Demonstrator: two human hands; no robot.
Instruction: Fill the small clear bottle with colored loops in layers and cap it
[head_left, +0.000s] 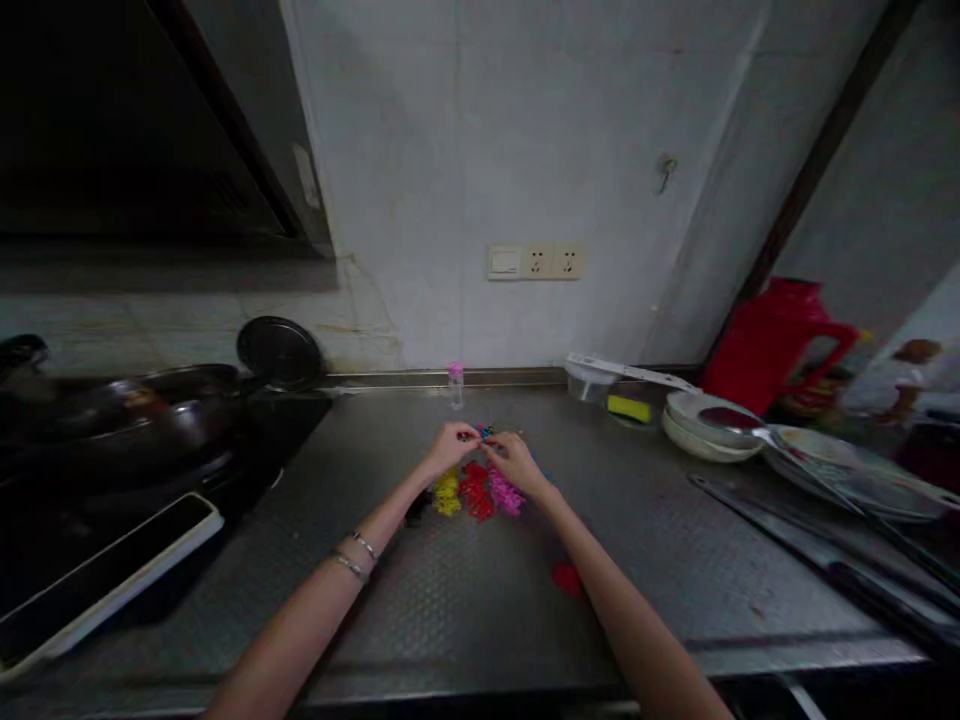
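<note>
Steel counter (435,625) bears a pink-capped bottle (457,388) behind coloured piles (478,493).

One left hand (451,448), one right hand (519,465), one yellow pile (447,493), one red pile (478,492), one pink pile (506,493), one bottle (457,388), one sponge (629,409), one switch (505,263) and two sockets (538,262) are seen.

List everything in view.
Counter: one, grey, foreground
Loose piles: several, yellow/red/pink, centre
Flat piece: one, red, front
Bottle: one, clear/pink, back
Sponge: one, yellow, back right
Tub: one, clear, back right
Bowls: two-plus, white, right
Jug: one, red, far right
Utensils: several, dark, right
Sockets: two, cream, wall
Cookware: several, dark, left
Disc: one, black, back left
Slab: one, black, front left
Bracelets: two, silver, left wrist
Left hand: one, bare, centre
Right hand: one, bare, centre
</note>
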